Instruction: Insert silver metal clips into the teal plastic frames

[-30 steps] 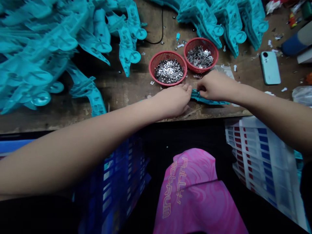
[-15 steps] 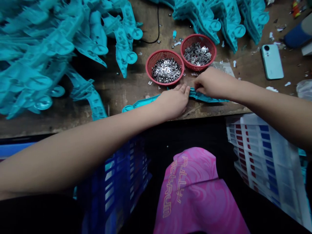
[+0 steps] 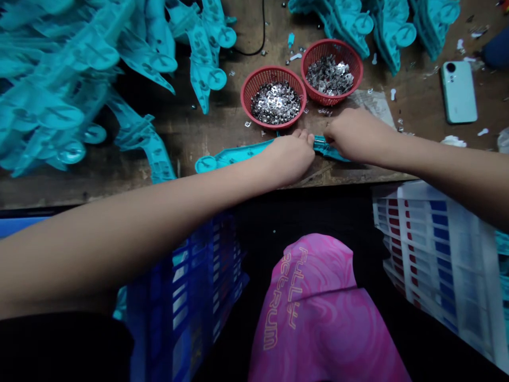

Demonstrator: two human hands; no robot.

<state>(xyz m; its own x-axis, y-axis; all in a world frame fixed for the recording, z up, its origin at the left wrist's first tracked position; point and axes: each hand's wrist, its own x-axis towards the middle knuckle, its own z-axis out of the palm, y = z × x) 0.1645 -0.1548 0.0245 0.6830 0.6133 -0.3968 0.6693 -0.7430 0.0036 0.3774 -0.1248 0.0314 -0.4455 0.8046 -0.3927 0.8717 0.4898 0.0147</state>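
Currently, a teal part (image 3: pixel 236 154) is clamped on the worktop (image 3: pixel 214 130) by the left hand (image 3: pixel 292 157); over it the right hand (image 3: pixel 356 133) is curled, its grip hidden

Both bare arms slanted inward, their hands close together but apart.
The left arm (image 3: pixel 159 228) extended from the near left, its left hand (image 3: pixel 293 157) back upward, fingers bent; the right arm (image 3: pixel 441 168) extended from the right, its right hand (image 3: pixel 356 133) curled, knuckles up, fingertips mostly hidden.
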